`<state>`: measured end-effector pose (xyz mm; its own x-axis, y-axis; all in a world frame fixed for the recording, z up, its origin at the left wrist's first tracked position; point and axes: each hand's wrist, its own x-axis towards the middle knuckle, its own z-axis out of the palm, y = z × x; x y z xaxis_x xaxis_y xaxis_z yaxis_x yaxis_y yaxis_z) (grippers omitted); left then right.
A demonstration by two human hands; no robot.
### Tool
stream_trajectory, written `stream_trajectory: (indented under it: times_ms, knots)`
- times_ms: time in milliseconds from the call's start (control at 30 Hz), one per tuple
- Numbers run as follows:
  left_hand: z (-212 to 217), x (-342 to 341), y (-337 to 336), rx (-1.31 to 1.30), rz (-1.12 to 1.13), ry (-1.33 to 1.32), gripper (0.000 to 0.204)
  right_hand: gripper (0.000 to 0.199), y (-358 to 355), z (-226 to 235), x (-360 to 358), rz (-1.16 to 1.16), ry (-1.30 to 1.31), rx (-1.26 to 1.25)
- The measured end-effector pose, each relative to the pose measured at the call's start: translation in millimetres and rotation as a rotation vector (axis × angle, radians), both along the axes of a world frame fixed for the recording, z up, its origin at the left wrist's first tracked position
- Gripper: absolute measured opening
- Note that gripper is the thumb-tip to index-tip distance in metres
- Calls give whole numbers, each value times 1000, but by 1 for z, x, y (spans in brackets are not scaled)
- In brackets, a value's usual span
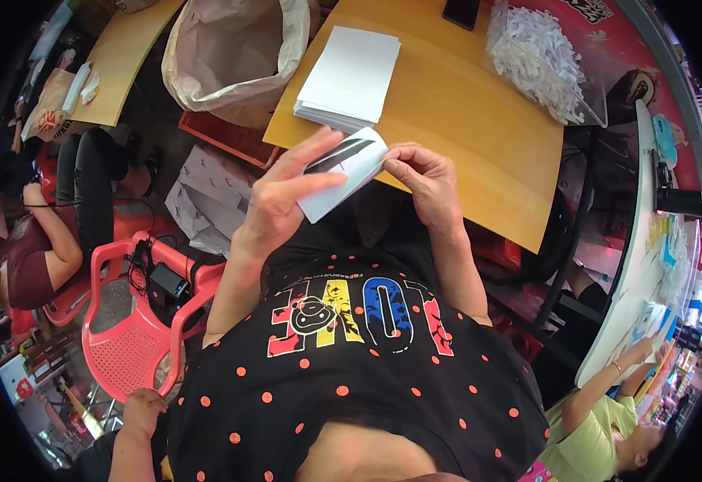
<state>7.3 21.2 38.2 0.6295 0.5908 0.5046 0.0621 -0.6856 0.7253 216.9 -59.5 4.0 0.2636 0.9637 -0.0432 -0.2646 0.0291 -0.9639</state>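
Above my lap, at the near edge of the wooden table [463, 145], a white paper sheet [355, 173] with a dark printed patch is bent over in a curve. My left hand [274, 197] grips it from the left, with fingers and thumb spread across its face. At its right edge, my right hand [429, 183] pinches the paper between thumb and forefinger. Just beyond the hands a stack of white sheets [351, 72] lies on the table, its lower layers slightly uneven.
A clear bag of white paper strips [537, 60] sits at the table's far right, and a dark phone [462, 11] at its far edge. A large open paper sack [230, 48] stands left, by a red crate [226, 138]. A red chair [134, 337] and other people are around.
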Motion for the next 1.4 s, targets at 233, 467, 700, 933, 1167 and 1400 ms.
stream_trajectory:
  times_ms: [233,467,700,933,1167,1400]
  knots:
    - [-21,-19,-11,-1035,209,-333,23,8,-5,5,12,-139,-217,95]
    - [-25,-13,-18,-1357,45,-223,20,7,-8,5,9,-58,-207,16]
    - [-41,-4,-25,-1259,9,-313,21,6,-8,-7,9,-98,-103,-48]
    - [-40,4,-32,-1057,84,-262,21,13,-5,-20,9,-80,-94,-98]
    - [-44,6,-35,-1154,150,-228,26,13,-4,-19,10,-15,-38,-142]
    - [-42,4,-32,-1185,131,-238,28,12,-3,-28,11,10,33,-98]
